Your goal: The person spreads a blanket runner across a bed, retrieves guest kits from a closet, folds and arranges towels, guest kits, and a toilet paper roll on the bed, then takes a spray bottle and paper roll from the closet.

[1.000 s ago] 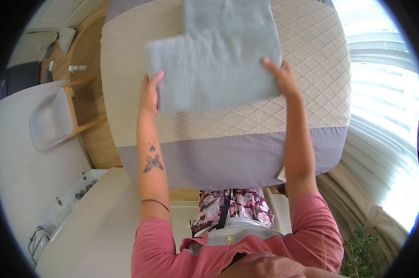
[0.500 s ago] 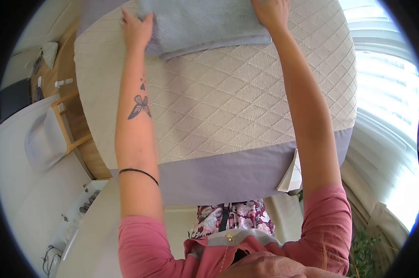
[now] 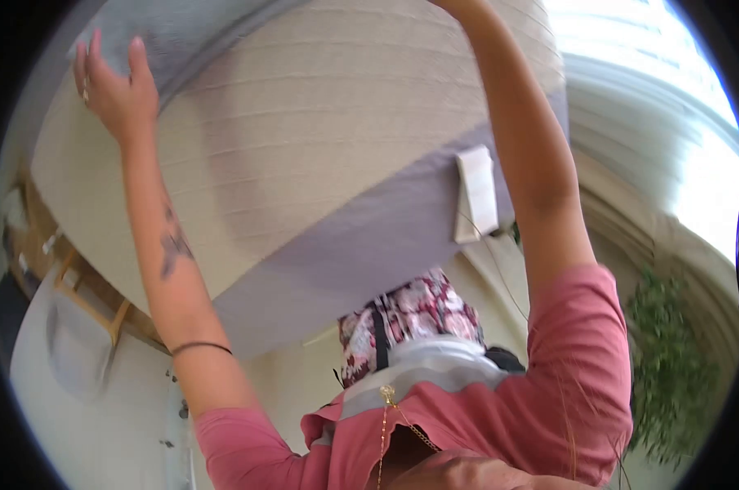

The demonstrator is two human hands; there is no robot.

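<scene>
A grey-blue plush cloth (image 3: 194, 41), like a blanket or towel, lies across the top left of the view. My left hand (image 3: 120, 90) is at its near edge with fingers spread and thumb apart, closed on nothing. Whether the palm presses on the cloth I cannot tell. My right forearm (image 3: 520, 98) reaches up past the top edge, so the right hand itself is cut off. Under the cloth is a bed with a cream quilted cover (image 3: 320, 139) and a mauve-grey side (image 3: 328, 261).
A white wedge-shaped object (image 3: 477, 194) with a thin cord stands by the bed's side near my right arm. Curtains (image 3: 631, 163) and a bright window line the right, above a leafy plant (image 3: 672, 367). At left is a pale chair with a wooden frame (image 3: 120, 318).
My view has turned, so the bed now slants. My left hand has shifted left in view, and my right hand has gone out past the top. The cloth shows farther left.
</scene>
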